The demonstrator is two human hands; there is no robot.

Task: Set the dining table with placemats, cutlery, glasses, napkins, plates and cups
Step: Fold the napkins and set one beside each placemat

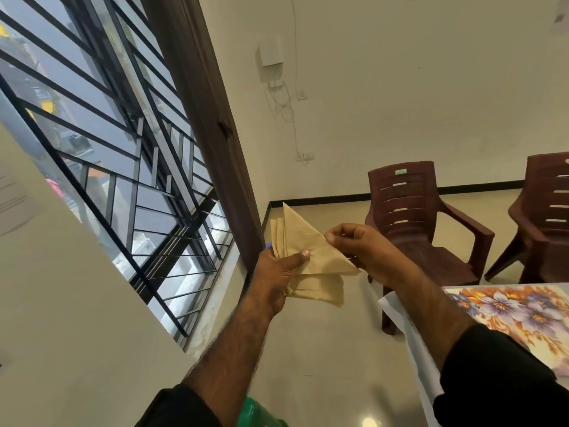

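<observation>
I hold a small stack of beige napkins [308, 241], folded into triangles, in the air in front of me over the floor. My left hand [274, 272] grips the stack from below, thumb pressed on the top napkin. My right hand [354, 241] pinches the right corner of that top triangular napkin between thumb and fingers. The dining table [523, 312], covered with a floral cloth of purple and orange flowers, shows only its corner at the lower right, under my right forearm.
Two dark brown plastic chairs [418, 217] [545, 217] stand on the tiled floor beyond the table. A large barred window [107, 167] fills the left side, with a wall ledge beneath it. Something green [258, 414] shows at the bottom edge.
</observation>
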